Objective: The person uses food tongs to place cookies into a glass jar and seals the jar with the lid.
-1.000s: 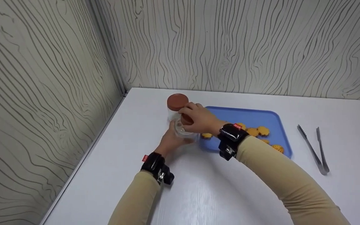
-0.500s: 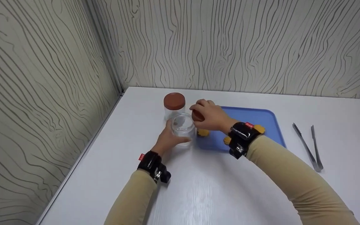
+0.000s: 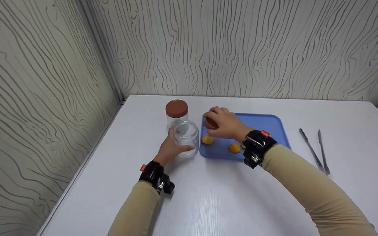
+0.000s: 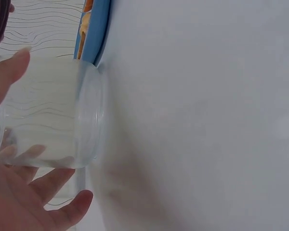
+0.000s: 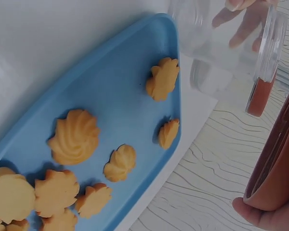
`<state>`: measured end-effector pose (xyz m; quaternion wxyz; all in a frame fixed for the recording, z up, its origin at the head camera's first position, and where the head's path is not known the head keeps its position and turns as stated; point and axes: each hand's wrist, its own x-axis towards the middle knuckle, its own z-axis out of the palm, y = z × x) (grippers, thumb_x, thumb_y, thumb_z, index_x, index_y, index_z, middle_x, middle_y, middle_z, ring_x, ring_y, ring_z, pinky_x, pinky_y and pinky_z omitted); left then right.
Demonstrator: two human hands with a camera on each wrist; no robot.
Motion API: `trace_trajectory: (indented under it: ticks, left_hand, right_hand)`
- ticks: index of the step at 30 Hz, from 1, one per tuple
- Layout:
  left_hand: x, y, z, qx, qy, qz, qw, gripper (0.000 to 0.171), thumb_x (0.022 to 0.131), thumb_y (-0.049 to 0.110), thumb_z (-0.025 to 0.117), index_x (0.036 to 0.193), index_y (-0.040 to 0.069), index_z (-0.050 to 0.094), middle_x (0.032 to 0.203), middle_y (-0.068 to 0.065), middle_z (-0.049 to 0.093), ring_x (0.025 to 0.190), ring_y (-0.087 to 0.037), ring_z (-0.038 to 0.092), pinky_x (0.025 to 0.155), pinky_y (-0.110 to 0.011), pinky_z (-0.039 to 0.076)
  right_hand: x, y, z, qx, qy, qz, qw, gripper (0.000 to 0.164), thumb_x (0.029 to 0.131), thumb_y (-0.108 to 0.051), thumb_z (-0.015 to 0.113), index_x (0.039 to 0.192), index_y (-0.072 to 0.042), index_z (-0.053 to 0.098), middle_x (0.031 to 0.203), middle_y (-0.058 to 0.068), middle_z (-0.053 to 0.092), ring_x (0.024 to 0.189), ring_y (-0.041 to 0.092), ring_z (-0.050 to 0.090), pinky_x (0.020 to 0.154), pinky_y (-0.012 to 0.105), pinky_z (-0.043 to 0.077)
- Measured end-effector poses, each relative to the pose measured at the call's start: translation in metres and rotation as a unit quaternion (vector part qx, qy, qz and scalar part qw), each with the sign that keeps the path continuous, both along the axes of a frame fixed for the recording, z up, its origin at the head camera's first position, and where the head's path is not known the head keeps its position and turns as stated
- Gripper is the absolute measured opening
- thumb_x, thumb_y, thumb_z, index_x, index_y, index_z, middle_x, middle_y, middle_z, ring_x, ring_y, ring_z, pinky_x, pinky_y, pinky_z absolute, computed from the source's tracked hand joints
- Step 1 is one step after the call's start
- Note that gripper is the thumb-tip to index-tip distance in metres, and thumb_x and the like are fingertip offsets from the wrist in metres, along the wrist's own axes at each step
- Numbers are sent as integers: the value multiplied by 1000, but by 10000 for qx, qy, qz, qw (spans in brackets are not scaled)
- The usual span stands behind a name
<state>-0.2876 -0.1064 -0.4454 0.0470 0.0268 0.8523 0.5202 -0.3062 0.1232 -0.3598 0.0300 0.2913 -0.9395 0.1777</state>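
Observation:
A clear jar [image 3: 186, 133], its mouth uncovered, stands on the white table with nothing seen inside. My left hand [image 3: 171, 149] grips it from the left, thumb across the near side; the left wrist view shows the jar [image 4: 48, 108] with fingers around its far side. To its right, my right hand [image 3: 226, 124] holds a reddish-brown screw lid [image 3: 211, 124] over the left part of the blue tray [image 3: 264, 119]. In the right wrist view the lid [image 5: 275, 159] is tilted on edge, apart from the jar's rim.
Just behind the open jar stands a second jar with a matching lid [image 3: 177, 108]. Several golden cookies [image 5: 74, 137] lie on the tray, partly under my right arm in the head view. Metal tongs [image 3: 326, 170] lie spread to the right. Patterned walls [image 3: 225, 49] border the table.
My right hand has lifted the lid off the jar's mouth and moved right with it, uncovering the opening. My left hand keeps hold of the jar. The head view has shifted slightly.

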Motion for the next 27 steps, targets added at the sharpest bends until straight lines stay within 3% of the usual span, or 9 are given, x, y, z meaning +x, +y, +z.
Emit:
trace_trajectory:
  ticks: [14,27]
  left_hand:
    - [0,-2,-3,-20,95,118,9999,106,71,25,88,150,3,21,144,-19,42,132,-32,40,108,-47,33]
    - [2,0,-3,34,-29,93,9999,106,71,26,88,150,4,21,144,-19,42,132,-32,40,109,-48,32]
  right_hand:
    - [7,28,5,-141,20,-238,9996,53,84,-27,65,134,-12,56,133,17,47,112,37,47,87,55,45]
    - [11,57,-3,-168,-163,-459,9987,57,83,-28,68,136,-12,54,135,16,45,112,36,45,89,54,43]
